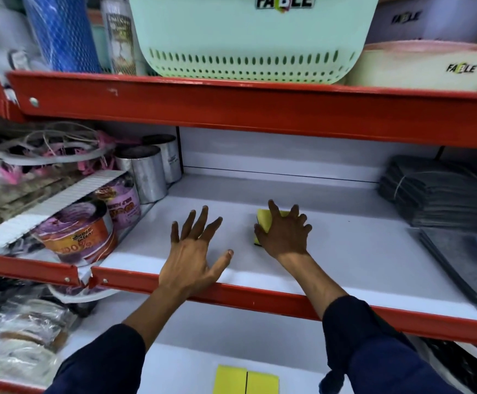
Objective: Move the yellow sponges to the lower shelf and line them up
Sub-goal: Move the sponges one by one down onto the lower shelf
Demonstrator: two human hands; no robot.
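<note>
One yellow sponge (264,220) with a dark underside lies on the white middle shelf (359,251). My right hand (284,233) lies over it, fingers curled around its edges. My left hand (196,248) hovers flat and spread over the same shelf, a little to the left, holding nothing. Two more yellow sponges (246,380) sit side by side, touching, on the lower shelf (180,362) at the bottom of the view.
Purple and orange tubs (81,231) and metal tins (146,172) crowd the shelf's left. Stacked dark cloths (442,191) and flat grey packs (470,265) fill its right. A red shelf beam (260,297) runs under my wrists. Baskets (248,38) stand on the shelf above.
</note>
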